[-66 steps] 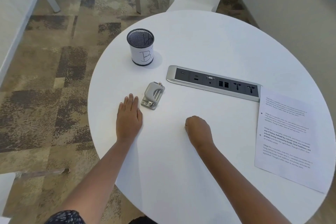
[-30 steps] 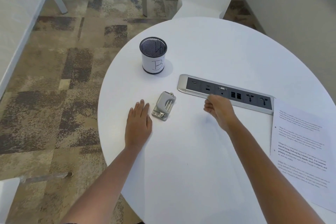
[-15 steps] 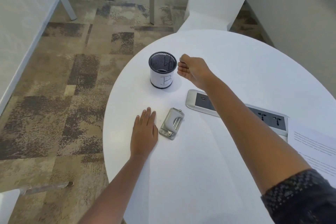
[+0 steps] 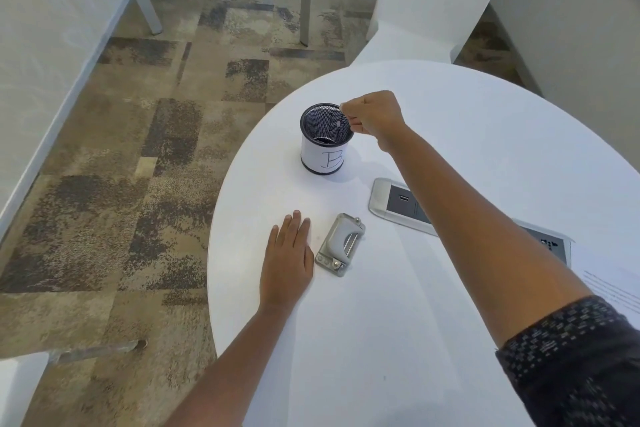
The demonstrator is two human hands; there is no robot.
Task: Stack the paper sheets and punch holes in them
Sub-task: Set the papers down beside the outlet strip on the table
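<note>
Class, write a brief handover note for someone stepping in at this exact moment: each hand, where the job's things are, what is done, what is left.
Left hand: flat and open on the table, beside the hole punch.
Right hand: fingers closed, at the rim of the mesh cup marked B; whether it holds anything is unclear.
Paper sheets: at the table's right edge, mostly out of view.
Done: no punching visible.
Left: stack the sheets, punch them.

Table (image 4: 450,135): smooth, matt white top. Hole punch (image 4: 341,244): brushed grey metal, dull sheen. Cup (image 4: 325,139): black wire mesh, white paper band. Socket strip (image 4: 391,199): satin silver frame, dark matt plastic insert. Floor (image 4: 121,201): rough mottled carpet.
</note>
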